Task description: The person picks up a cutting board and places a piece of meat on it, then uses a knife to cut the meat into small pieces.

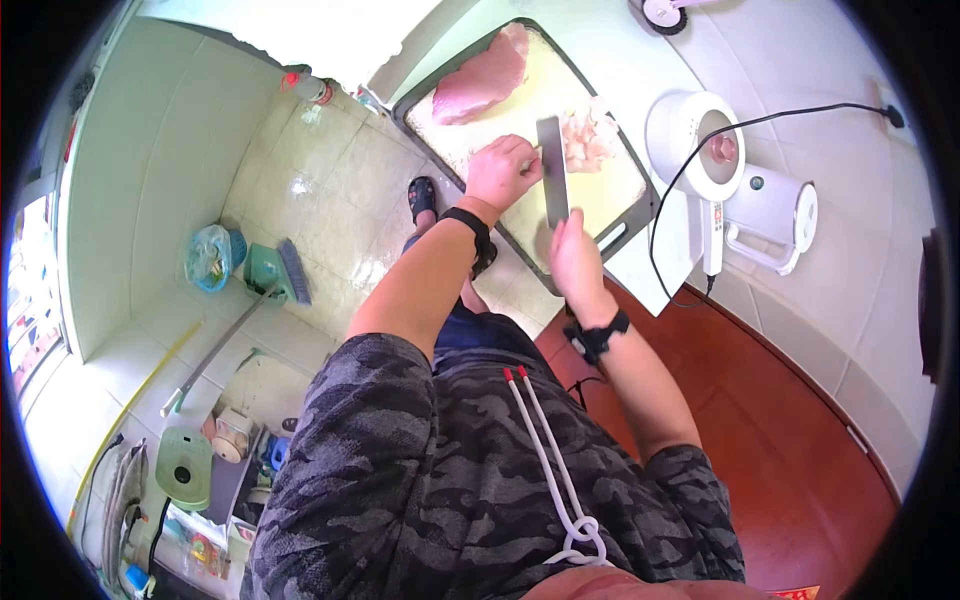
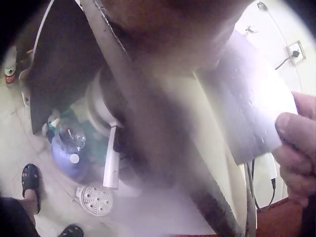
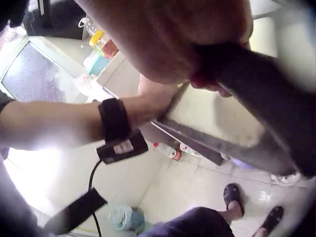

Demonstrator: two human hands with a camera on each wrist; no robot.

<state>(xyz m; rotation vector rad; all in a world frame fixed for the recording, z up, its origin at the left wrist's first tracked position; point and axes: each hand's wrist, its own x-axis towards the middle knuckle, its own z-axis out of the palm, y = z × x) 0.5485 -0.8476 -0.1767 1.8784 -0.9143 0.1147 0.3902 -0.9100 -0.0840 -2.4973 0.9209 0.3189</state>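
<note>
My right hand point(image 1: 577, 262) grips the handle of a cleaver point(image 1: 553, 175), whose broad blade points away over the cutting board point(image 1: 520, 215). Close against the blade's left side, my left hand point(image 1: 503, 172) has its fingers curled; I cannot tell whether they pinch anything. A large piece of raw chicken breast point(image 1: 485, 78) lies at the board's far left. Cut pieces of chicken point(image 1: 590, 137) are heaped just right of the blade. The left wrist view shows the blade point(image 2: 247, 103) near the left hand point(image 2: 173, 34), with the right hand's fingers point(image 2: 296, 143) at its end.
The board has a dark rim and a handle slot at its near right corner. A white appliance point(image 1: 700, 145) and a light grey jug point(image 1: 775, 220) stand to the right, a black cord point(image 1: 770, 122) running over them. A bottle point(image 1: 307, 88) stands left of the board.
</note>
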